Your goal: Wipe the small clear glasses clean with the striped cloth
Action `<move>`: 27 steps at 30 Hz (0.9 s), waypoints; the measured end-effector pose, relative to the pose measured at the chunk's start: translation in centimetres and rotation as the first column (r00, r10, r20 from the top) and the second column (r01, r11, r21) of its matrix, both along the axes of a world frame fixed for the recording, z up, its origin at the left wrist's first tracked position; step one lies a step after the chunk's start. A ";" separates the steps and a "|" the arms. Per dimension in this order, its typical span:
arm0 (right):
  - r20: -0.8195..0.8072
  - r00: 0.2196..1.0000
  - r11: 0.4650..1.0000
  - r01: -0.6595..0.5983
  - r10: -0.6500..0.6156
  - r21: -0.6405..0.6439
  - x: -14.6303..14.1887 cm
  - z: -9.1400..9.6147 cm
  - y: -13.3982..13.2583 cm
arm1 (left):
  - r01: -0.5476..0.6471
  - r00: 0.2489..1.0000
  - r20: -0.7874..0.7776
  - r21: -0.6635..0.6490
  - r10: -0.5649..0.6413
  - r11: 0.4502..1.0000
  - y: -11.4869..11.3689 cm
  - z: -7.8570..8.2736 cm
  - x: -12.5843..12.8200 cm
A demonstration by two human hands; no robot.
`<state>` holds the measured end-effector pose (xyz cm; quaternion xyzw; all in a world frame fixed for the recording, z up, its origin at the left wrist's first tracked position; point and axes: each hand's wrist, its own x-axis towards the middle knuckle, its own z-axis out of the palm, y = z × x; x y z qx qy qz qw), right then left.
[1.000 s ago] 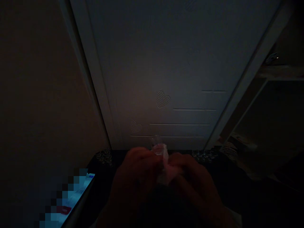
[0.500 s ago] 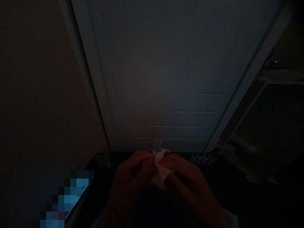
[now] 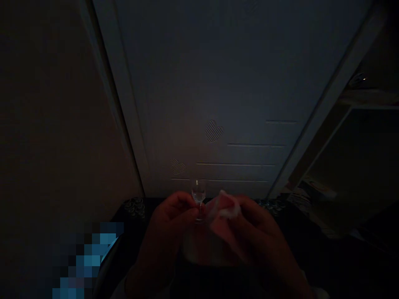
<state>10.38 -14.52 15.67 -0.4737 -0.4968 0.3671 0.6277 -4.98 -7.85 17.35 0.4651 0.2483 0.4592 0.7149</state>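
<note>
A small clear stemmed glass (image 3: 198, 194) stands upright between my hands, bowl at the top. My left hand (image 3: 174, 218) pinches its stem between thumb and fingers. To the right, my right hand (image 3: 254, 224) is closed on a pink and white cloth (image 3: 225, 218), which is bunched at the top and hangs loosely below. The cloth's left edge is close to the glass stem; in this dim light I cannot tell whether they touch. Fingers of my right hand are partly hidden behind the cloth.
A pale panel (image 3: 199, 83) with embossed hearts and lines rises straight ahead. The dark surface (image 3: 149, 207) below it has a patterned silvery edge. A glowing, pixelated screen (image 3: 96, 253) sits at lower left. Shelving with items (image 3: 314, 189) stands at right.
The cloth has come away from the glass to the right with my right hand and spread out more. The glass's stem and foot now show, held in my left hand.
</note>
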 end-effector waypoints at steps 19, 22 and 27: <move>0.271 0.952 0.982 0.099 -0.140 0.160 0.7 0.0 0.9 | -0.094 0.852 -0.385 0.554 0.354 0.827 0.1 -0.2 -0.5; 0.288 0.946 0.983 0.106 -0.147 0.152 0.6 0.5 0.9 | -0.084 0.834 -0.407 0.575 0.373 0.814 -0.1 0.0 -0.4; 0.307 0.942 0.981 0.091 -0.140 0.169 0.6 0.7 0.9 | -0.075 0.802 -0.429 0.619 0.416 0.782 -0.2 0.0 -0.3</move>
